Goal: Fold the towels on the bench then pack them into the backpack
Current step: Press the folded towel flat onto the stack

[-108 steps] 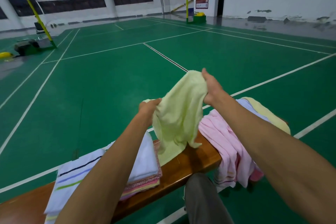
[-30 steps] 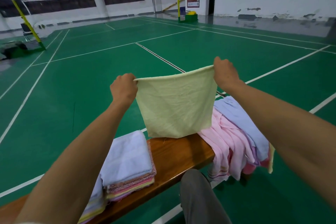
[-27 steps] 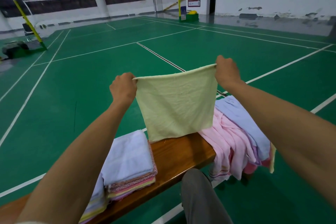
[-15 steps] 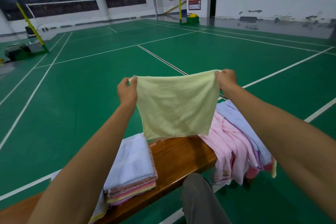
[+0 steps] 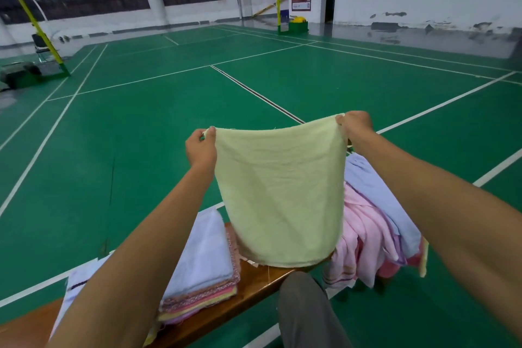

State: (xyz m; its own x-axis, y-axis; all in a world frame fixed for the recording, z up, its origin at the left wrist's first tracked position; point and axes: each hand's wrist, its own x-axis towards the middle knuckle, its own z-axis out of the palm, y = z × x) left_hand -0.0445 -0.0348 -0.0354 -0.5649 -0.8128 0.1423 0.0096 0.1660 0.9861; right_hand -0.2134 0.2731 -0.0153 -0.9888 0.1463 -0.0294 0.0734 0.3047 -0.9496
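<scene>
Matt yellow cloth towel (image 5: 278, 195), glossy varnished wooden bench (image 5: 254, 281), smooth green floor (image 5: 141, 127)

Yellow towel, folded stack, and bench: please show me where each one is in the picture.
yellow towel (image 5: 278, 195), head view, middle of the hanging cloth
folded stack (image 5: 202, 263), head view, top white towel
bench (image 5: 254, 282), head view, bare wood by the stack

Bare bench (image 5: 254, 288) between folded stack (image 5: 203, 268) and unfolded heap (image 5: 370, 234), under hanging yellow towel (image 5: 282, 195).
</scene>
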